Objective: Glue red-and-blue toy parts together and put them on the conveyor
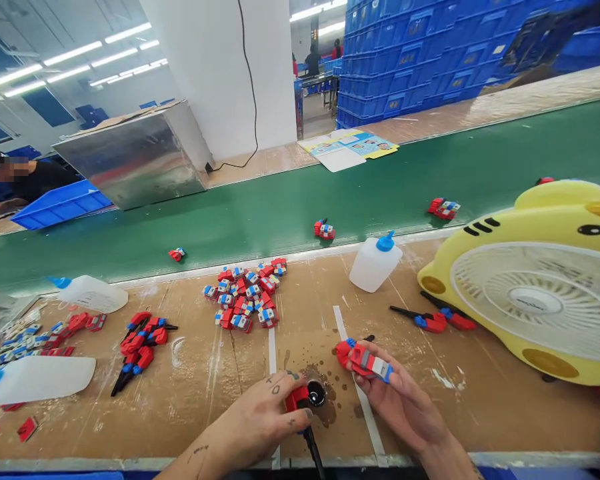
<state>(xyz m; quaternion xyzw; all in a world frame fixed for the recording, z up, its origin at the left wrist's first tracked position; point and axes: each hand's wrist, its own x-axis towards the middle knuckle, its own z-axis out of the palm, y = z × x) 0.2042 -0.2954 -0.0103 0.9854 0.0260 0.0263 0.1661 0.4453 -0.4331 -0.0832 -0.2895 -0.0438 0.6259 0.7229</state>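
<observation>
My left hand [260, 417] is closed on a red toy part with a black rod [313, 450] that points down toward the table's front edge. Right beside its fingertips, a small round black cup [316, 393] stands on the cardboard, with wet spots around it. In my right hand [405, 400], a red, white and blue toy piece [367, 363] is pinched between thumb and fingers, just right of the cup. Behind both hands lies a pile of similar red, white and blue pieces [245, 293]. Red parts with black rods [143, 343] lie heaped to the left.
A green conveyor belt [260, 213] runs behind the table, carrying scattered toy pieces. White bottles with blue caps stand [375, 263] and lie [43, 380] on the cardboard. A yellow fan [530, 300] occupies the right side. At far left, a person sits by a blue crate [63, 205].
</observation>
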